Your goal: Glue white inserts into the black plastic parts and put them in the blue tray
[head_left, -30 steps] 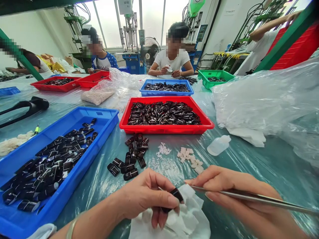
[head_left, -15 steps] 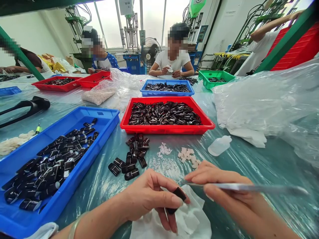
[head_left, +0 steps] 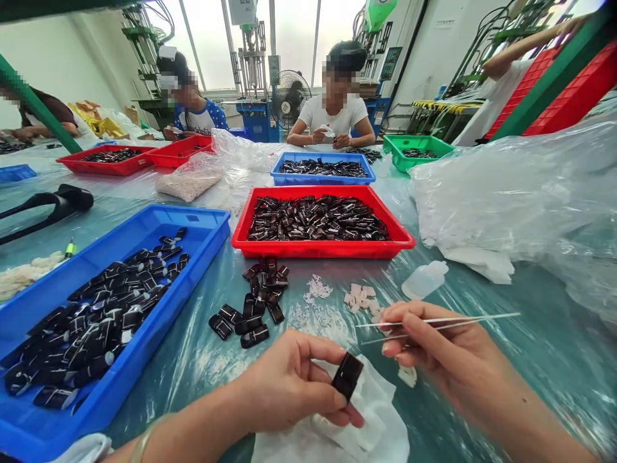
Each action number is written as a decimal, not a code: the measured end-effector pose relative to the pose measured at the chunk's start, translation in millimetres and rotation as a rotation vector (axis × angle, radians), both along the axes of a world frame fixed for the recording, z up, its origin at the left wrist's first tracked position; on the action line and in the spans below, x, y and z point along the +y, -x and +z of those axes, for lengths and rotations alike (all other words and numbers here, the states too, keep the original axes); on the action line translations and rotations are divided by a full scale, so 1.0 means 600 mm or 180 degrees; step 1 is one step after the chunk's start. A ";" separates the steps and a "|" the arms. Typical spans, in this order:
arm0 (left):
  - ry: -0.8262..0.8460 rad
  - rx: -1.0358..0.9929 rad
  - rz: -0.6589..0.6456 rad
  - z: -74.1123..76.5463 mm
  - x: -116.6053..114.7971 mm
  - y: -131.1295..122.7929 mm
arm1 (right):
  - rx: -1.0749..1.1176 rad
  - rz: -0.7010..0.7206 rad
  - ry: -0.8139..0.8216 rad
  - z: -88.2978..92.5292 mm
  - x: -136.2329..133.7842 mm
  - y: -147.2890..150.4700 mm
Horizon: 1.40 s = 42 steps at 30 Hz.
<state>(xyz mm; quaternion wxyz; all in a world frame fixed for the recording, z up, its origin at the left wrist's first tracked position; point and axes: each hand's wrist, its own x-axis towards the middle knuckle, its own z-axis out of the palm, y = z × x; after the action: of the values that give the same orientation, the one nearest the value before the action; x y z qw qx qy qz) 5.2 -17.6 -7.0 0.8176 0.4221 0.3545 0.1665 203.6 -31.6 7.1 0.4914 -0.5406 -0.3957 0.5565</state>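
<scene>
Between thumb and fingers, my left hand [head_left: 299, 386] grips a glossy black rectangular piece [head_left: 348, 378] over a crumpled white cloth [head_left: 380, 431]. My right hand [head_left: 448, 360] holds metal tweezers [head_left: 453, 321], their tips apart and pointing left, with nothing visible between them. A small off-white bit [head_left: 407, 375] lies below the right fingers. Ahead of my hands are a pile of cream-coloured pieces [head_left: 360, 298], some small white bits [head_left: 318, 288] and a loose group of black pieces [head_left: 258, 299].
A long blue tray [head_left: 193, 273] of black pieces stands at left. Straight ahead is a red tray [head_left: 322, 249] heaped with similar pieces, a blue tray [head_left: 322, 180] behind it. A white bottle [head_left: 425, 280] lies at right near clear plastic sheeting [head_left: 506, 193]. A co-worker [head_left: 332, 112] sits opposite.
The tweezers have turned, now showing two separate arms, and my right hand has shifted right and opened them. My left hand has tilted the black piece so its broad face shows.
</scene>
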 end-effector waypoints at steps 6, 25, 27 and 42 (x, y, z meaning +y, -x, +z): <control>-0.0134 -0.0008 0.0002 0.002 -0.004 -0.004 | 0.0085 -0.0013 -0.0057 -0.004 -0.002 0.003; 0.0135 0.0129 -0.0074 -0.003 -0.012 -0.009 | 0.0097 0.0290 0.0156 -0.023 0.000 0.027; 0.0074 0.0134 -0.0121 -0.002 -0.013 -0.009 | 0.0137 0.0317 0.0198 -0.025 -0.001 0.030; 0.0044 0.0097 0.0052 -0.003 -0.020 -0.015 | 0.0115 0.0133 0.0203 -0.030 0.000 0.029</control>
<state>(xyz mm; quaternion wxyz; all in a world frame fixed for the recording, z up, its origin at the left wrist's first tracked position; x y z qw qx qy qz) 14.2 -29.8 -9.0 0.8136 0.4160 0.3715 0.1643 186.3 -31.8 -11.1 0.4693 -0.5375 -0.3800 0.5886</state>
